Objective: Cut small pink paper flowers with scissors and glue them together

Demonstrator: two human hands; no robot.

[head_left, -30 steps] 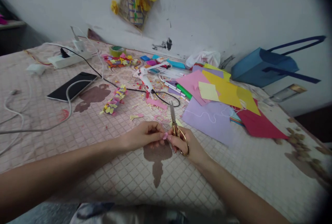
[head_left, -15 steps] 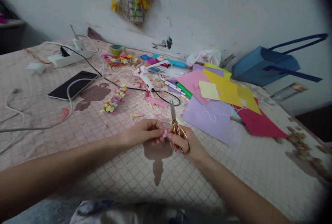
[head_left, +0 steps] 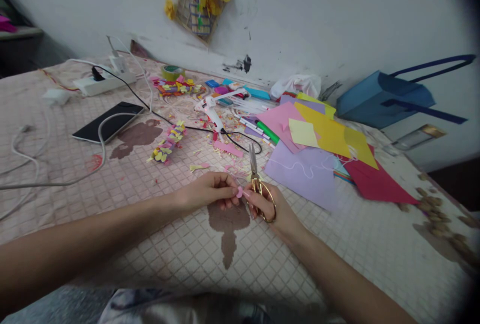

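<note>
Left fingers [head_left: 227, 193] pinch pink paper [head_left: 240, 192] near scissors [head_left: 256, 182].

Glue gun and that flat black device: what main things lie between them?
In the head view, a pink and yellow paper garland and part of a black cord lie between the glue gun and flat black device.

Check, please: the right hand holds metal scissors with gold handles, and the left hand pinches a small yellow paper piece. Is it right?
No: the small paper piece pinched by the left hand is pink, not yellow, as the head view shows. The right hand does hold the metal scissors with gold handles.
</note>
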